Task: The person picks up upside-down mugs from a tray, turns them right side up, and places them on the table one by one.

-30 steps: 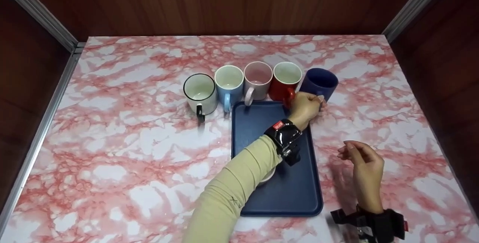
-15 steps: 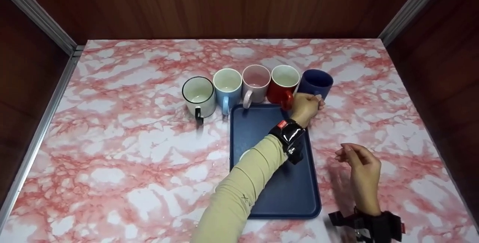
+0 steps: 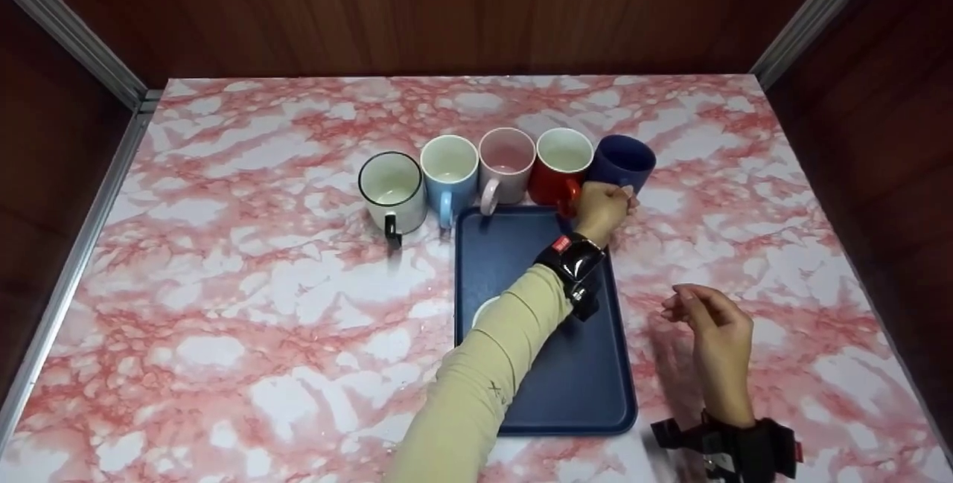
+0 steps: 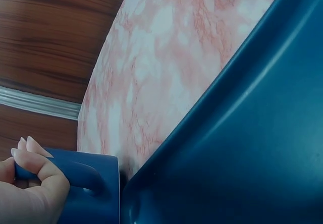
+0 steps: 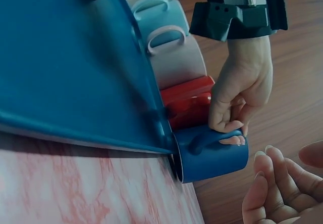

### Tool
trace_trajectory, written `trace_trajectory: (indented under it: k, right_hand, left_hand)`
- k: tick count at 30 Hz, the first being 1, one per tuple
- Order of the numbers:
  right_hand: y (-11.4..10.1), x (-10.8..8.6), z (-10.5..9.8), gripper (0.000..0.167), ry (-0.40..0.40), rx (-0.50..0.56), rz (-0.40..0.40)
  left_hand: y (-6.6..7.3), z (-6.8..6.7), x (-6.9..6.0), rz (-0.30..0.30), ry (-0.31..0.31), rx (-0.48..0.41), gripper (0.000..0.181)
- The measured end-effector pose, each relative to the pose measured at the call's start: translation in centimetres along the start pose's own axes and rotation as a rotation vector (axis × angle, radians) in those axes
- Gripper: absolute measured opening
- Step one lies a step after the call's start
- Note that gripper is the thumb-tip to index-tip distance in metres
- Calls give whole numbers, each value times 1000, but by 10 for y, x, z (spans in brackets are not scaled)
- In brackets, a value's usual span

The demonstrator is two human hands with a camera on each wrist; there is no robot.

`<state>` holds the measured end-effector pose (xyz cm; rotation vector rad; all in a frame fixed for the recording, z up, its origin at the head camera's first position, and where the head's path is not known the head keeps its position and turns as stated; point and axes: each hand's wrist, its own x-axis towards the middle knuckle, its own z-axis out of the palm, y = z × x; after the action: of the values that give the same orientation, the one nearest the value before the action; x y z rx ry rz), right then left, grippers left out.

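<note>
My left hand (image 3: 601,208) grips the handle of a dark blue mug (image 3: 622,159), which stands at the right end of a row. In the left wrist view, curled fingers wrap that handle. Beside it stands a red mug (image 3: 555,181) with a white inside. Further left come a pink mug (image 3: 510,170), a light blue mug (image 3: 450,189) and a white mug (image 3: 402,211) with a black rim and handle. My right hand (image 3: 722,345) hovers right of the tray, fingers loosely curled and holding nothing.
A dark blue tray (image 3: 573,386) lies in front of the mugs, partly under my left forearm. A pale round rim (image 3: 484,308) on it is mostly hidden by the sleeve. Brown wood-look panels (image 3: 461,14) enclose the marbled table (image 3: 223,282) at the back and sides.
The dark blue mug has moved slightly left with my left hand, closer to the red mug. The head view has shifted a little. My right hand keeps its pose.
</note>
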<state>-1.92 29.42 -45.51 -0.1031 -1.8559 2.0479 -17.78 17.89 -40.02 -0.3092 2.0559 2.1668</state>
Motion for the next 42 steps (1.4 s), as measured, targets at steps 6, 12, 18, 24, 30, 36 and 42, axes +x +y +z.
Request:
trace_trajectory:
  k: [6,12,18,24,30,36,42]
  right_hand:
    - [-17,-3,13,29,62,-78,33]
    - [-31,-5,22,26,83,-85,71]
    - [-30,-4,23,24,90,-86,73]
    - [-24,-4,22,26,62,-55,40]
    - [-10,-2,12,23,-4,21,-15]
    - [-16,-3,19,23,3,-11,0]
    - [-13,-3,21,22,-12,-22,10]
  left_hand:
    - [0,3,2,10,1,-68,19]
    - [-3,7,6,-52,0,-137,19]
    - [-31,8,28,61,-1,114,24]
    - [-7,-5,9,6,-16,412,23]
    - [20,-17,-13,21,-153,726,24]
    - [44,-36,-30,206,-410,872,50]
    - [63,-64,-52,297,-608,768,47]
